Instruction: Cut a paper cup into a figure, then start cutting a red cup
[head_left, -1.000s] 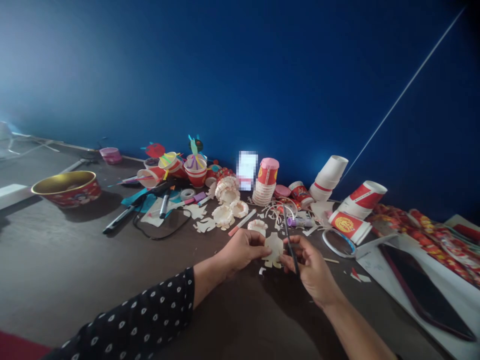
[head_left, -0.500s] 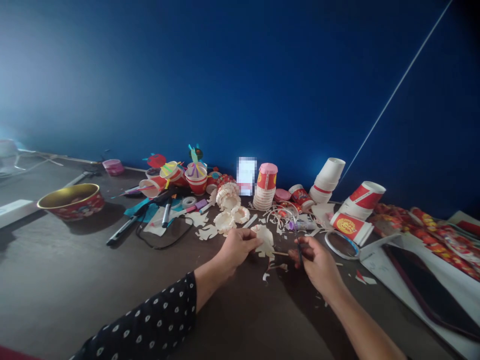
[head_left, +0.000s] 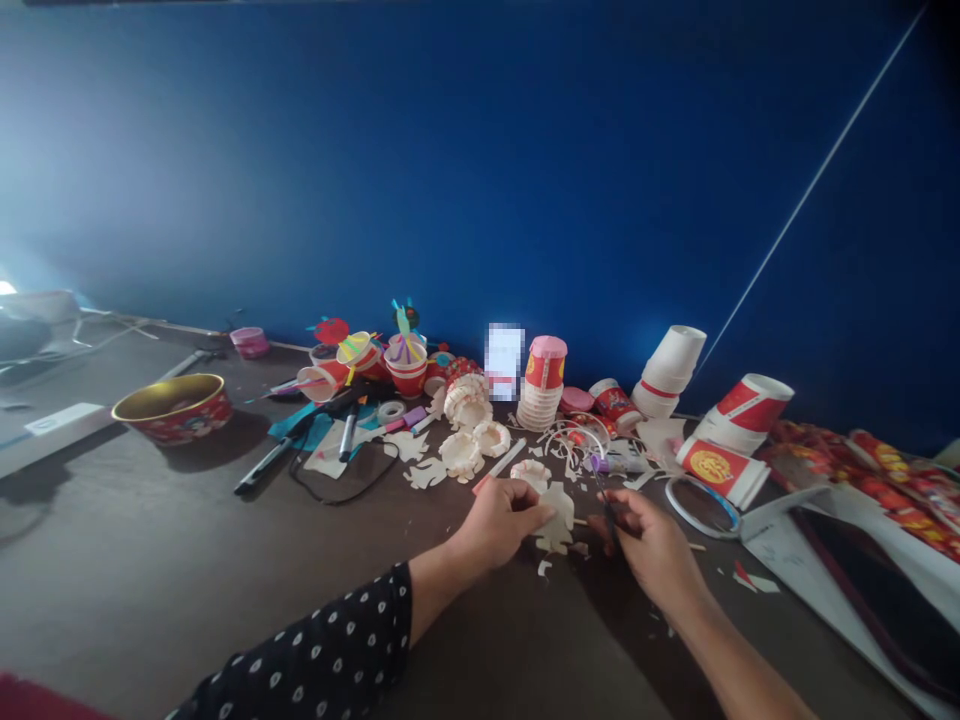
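since a moment ago my head turned a little, so the gold-lined bowl [head_left: 172,410] now sits more to the right in my view. my right hand [head_left: 652,550] has come back closer to the cut paper piece [head_left: 555,517], which looks flatter under my left hand [head_left: 502,520] than before. the scissors [head_left: 607,510] show less now, because my fingers hide most of the blades.

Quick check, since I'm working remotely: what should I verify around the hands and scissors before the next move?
Left hand holds the paper cutout: ok.
Right hand holds the dark scissors: ok.
Scissors apart from the left hand: ok.
Scissor blades open or shut: cannot tell.
Table beside the cutout free of paper scraps: not ok.
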